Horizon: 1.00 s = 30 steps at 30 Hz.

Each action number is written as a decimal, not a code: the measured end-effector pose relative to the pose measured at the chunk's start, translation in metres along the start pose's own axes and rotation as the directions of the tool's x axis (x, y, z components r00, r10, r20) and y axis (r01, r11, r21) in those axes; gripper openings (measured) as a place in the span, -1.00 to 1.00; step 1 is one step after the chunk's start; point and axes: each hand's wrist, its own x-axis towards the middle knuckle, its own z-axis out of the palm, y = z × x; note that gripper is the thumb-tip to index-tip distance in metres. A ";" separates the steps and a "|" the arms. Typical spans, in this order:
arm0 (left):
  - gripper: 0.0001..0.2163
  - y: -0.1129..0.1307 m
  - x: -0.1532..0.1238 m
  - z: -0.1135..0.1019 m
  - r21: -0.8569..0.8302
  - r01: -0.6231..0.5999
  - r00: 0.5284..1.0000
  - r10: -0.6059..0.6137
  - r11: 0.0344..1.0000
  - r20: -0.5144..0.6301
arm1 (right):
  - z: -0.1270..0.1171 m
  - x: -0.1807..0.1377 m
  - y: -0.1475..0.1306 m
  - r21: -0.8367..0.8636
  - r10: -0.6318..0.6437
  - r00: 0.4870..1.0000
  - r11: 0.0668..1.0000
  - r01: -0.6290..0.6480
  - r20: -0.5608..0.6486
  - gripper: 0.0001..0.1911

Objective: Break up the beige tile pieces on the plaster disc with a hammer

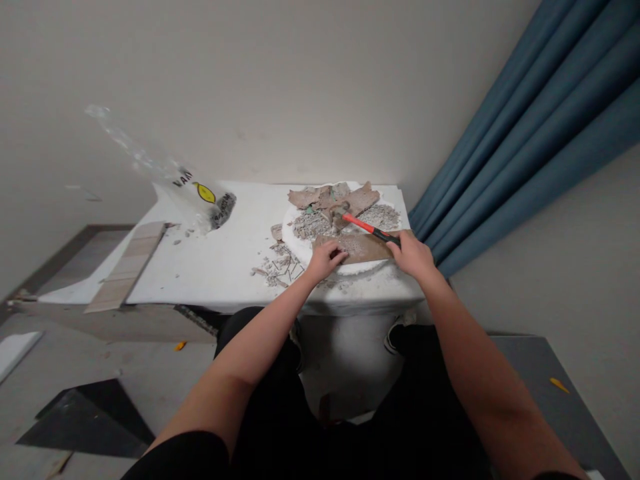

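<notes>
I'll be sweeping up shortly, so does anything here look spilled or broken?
Yes: gray fragments lie scattered on the white cover, left of the round white pad holding most of the rubble, so they look spilled. Jagged brown pieces at its far side look broken.

Over tray (297, 248): hammer (371, 229). On tray: rubble (383, 217) at mid, board (367, 248) at near edge. Left of tray: scraps (273, 281) close by, then bag (193, 200), plank (131, 263) farther out. Right of tray: curtain (505, 147). Under tray: table (205, 267). Behind tray: wall (310, 93).
</notes>
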 end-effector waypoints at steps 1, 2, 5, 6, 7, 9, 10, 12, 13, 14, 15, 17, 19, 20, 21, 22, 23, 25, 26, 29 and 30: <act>-0.82 0.000 0.001 0.001 0.000 -0.003 1.000 0.003 1.000 -0.003 | -0.004 -0.010 0.004 0.076 0.036 0.999 0.997 -0.034 -0.019 -0.66; -0.82 0.000 0.001 0.001 -0.002 -0.005 1.000 0.005 1.000 -0.004 | -0.007 -0.021 0.007 0.158 0.058 0.997 0.986 -0.050 -0.044 -0.66; -0.82 0.000 0.003 0.004 -0.018 -0.006 1.000 0.006 1.000 -0.019 | -0.014 -0.060 0.008 0.397 -0.038 0.997 0.916 0.063 -0.072 -0.62; -0.82 0.000 0.004 0.005 -0.024 -0.003 1.000 0.002 1.000 -0.028 | -0.015 -0.074 0.006 0.455 -0.067 0.997 0.887 0.077 -0.037 -0.63; -0.82 -0.001 0.004 0.006 -0.028 0.000 0.999 -0.001 1.000 -0.037 | -0.015 -0.087 0.003 0.501 -0.071 0.997 0.863 0.063 -0.004 -0.64; -0.83 -0.001 0.005 0.009 -0.026 0.001 0.999 -0.002 1.000 -0.046 | -0.016 -0.113 -0.006 0.568 -0.056 0.998 0.822 0.027 0.033 -0.63; -0.83 -0.002 0.005 0.010 -0.019 -0.002 0.999 0.001 1.000 -0.046 | -0.016 -0.123 -0.010 0.588 -0.046 0.998 0.809 0.012 0.042 -0.63; -0.83 -0.002 0.004 0.012 0.008 -0.012 0.999 0.012 1.000 -0.041 | -0.016 -0.140 -0.019 0.613 -0.028 0.998 0.790 -0.007 0.048 -0.64; -0.83 -0.002 0.004 0.013 0.025 -0.018 0.999 0.019 1.000 -0.042 | -0.015 -0.146 -0.023 0.621 -0.024 0.998 0.784 -0.015 0.056 -0.64; -0.83 -0.003 0.003 0.014 0.040 -0.024 0.999 0.026 0.999 -0.044 | -0.014 -0.151 -0.027 0.625 -0.021 0.998 0.780 -0.026 0.067 -0.65; -0.83 -0.003 0.003 0.015 0.052 -0.030 0.998 0.033 0.998 -0.045 | -0.012 -0.154 -0.031 0.627 -0.020 0.996 0.778 -0.038 0.086 -0.66; -0.82 -0.004 0.002 0.016 0.066 -0.039 0.998 0.042 0.997 -0.050 | -0.008 -0.157 -0.039 0.615 -0.023 0.991 0.786 -0.065 0.133 -0.68; -0.82 -0.005 0.001 0.016 0.069 -0.042 0.997 0.046 0.997 -0.055 | -0.004 -0.157 -0.044 0.605 -0.018 0.987 0.792 -0.082 0.157 -0.69; -0.82 -0.005 0.001 0.016 0.069 -0.044 0.997 0.048 0.997 -0.055 | -0.003 -0.157 -0.047 0.605 -0.009 0.988 0.792 -0.087 0.154 -0.69; -0.82 -0.006 0.001 0.016 0.068 -0.047 0.997 0.051 0.997 -0.056 | -0.002 -0.156 -0.048 0.609 0.002 0.990 0.788 -0.090 0.143 -0.69; -0.82 -0.006 0.001 0.016 0.067 -0.049 0.997 0.053 0.997 -0.053 | -0.001 -0.156 -0.050 0.615 0.011 0.990 0.783 -0.094 0.137 -0.69; -0.82 -0.006 0.001 0.017 0.067 -0.051 0.997 0.054 0.996 -0.049 | -0.001 -0.155 -0.051 0.616 0.016 0.990 0.781 -0.100 0.140 -0.69; -0.83 -0.007 0.001 0.017 0.066 -0.052 0.998 0.055 0.996 -0.040 | 0.000 -0.154 -0.052 0.599 0.018 0.987 0.792 -0.113 0.162 -0.71; -0.84 -0.008 0.001 0.017 0.065 -0.052 0.998 0.055 0.997 -0.036 | 0.001 -0.154 -0.053 0.589 0.016 0.985 0.800 -0.116 0.172 -0.72; -0.85 -0.009 0.001 0.018 0.065 -0.055 0.998 0.057 0.996 -0.033 | 0.004 -0.157 -0.056 0.587 0.010 0.988 0.803 -0.100 0.155 -0.72; -0.84 -0.009 0.001 0.018 0.070 -0.055 0.998 0.057 0.996 -0.031 | 0.005 -0.159 -0.057 0.592 0.009 0.989 0.800 -0.095 0.147 -0.71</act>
